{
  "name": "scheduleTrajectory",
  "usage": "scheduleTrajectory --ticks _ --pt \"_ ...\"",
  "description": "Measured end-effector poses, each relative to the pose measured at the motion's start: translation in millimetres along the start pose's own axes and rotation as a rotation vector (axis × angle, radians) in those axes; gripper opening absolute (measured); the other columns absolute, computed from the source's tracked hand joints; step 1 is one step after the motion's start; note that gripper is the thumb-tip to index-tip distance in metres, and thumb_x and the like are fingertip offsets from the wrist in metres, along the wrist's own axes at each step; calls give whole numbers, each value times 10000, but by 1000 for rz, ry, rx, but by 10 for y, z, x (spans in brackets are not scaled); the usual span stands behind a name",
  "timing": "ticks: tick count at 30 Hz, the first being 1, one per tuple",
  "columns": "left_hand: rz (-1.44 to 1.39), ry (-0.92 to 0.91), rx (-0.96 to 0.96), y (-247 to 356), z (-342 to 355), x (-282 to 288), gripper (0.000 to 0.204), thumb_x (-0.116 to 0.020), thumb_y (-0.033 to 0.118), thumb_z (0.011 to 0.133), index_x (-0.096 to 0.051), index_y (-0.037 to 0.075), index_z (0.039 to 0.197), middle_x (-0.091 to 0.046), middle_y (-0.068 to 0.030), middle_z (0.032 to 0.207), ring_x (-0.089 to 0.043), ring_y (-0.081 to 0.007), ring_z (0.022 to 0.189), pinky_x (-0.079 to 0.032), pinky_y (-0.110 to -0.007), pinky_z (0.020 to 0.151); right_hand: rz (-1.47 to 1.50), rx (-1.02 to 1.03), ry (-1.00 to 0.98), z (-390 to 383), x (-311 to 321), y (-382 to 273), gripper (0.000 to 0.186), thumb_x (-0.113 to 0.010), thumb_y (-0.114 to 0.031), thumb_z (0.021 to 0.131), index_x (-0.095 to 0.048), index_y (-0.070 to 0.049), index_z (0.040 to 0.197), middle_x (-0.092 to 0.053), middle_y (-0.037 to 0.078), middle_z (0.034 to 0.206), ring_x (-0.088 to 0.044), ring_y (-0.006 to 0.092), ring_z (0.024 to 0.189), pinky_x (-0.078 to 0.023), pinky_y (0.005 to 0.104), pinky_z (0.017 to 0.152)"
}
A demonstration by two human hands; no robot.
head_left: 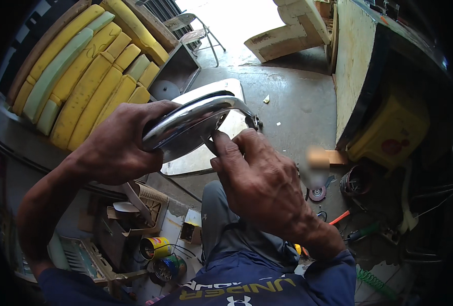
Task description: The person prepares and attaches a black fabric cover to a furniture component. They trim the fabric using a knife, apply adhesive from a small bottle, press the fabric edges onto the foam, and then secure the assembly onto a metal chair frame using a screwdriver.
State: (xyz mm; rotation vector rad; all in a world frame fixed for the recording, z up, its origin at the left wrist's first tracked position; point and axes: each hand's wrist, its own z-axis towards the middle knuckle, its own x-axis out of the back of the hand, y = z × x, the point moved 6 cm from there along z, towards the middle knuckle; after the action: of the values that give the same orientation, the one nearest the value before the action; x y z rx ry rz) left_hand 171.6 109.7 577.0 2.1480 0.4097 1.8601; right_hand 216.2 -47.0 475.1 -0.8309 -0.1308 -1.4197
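Chrome is the landmark here: a curved, polished metal piece [193,120] held up in front of the person's chest in the head view. The left hand [119,145] wraps around its left end, fingers curled over the top edge in a firm grasp. The right hand [259,178] sits just right of and below it, fingers bent, thumb and forefinger pressed against the underside — whether they pinch something small there I cannot tell.

Risks, as a judgement: the polished surface looks slippery, so a loosened left grasp could let the piece swing or drop onto the concrete floor [287,102] behind it, or onto the clutter below. The thin rim looks sharp enough to nick the right fingertips if they slide along it.

Containers — below and left of the chrome piece, an open cardboard box [144,204] holds scraps and what looks like a cup-shaped thing; its contents are too jumbled to sort. Further below, two small tins [162,257] stand side by side, one yellow, one multicoloured; what is inside them does not show. Above and left of the chrome piece, yellow and pale green foam pads [83,71] lean stacked together
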Motion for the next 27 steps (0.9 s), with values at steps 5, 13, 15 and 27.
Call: scheduleTrajectory --ticks 5,13,15,27 --pt "-23 -26 92 -48 0 -5 577 -665 11 720 -614 -60 1291 -723 -164 1076 -704 -198 952 -563 -348 888 -98 16 -68 167 -90 -61 288 -593 -47 917 -624 124 1146 -587 182 940 -645 282 839 -582 395 669" --pt "-57 -43 140 -24 -12 -2 571 -695 24 722 -627 -57 1283 -724 -133 1033 -690 -164 918 -559 -331 861 -207 14 -195 298 -78 -100 250 -609 -51 905 -633 121 1085 -608 208 989 -670 302 886 -610 392 718" --pt "-45 -42 106 -30 -3 4 570 -715 24 722 -629 -60 1279 -729 -143 1020 -698 -169 904 -563 -330 849 -240 19 -229 318 -81 -120 246 -613 -55 905 -635 122 1073 -608 211 991 -674 305 892 -612 397 715" --pt "13 -17 -23 -57 19 -19 501 -797 75 807 -651 -49 1270 -746 -172 1017 -729 -185 864 -580 -336 811 -357 -9 -284 447 -70 -205 165 -599 -15 932 -630 78 1065 -613 195 992 -685 336 894 -595 445 745"
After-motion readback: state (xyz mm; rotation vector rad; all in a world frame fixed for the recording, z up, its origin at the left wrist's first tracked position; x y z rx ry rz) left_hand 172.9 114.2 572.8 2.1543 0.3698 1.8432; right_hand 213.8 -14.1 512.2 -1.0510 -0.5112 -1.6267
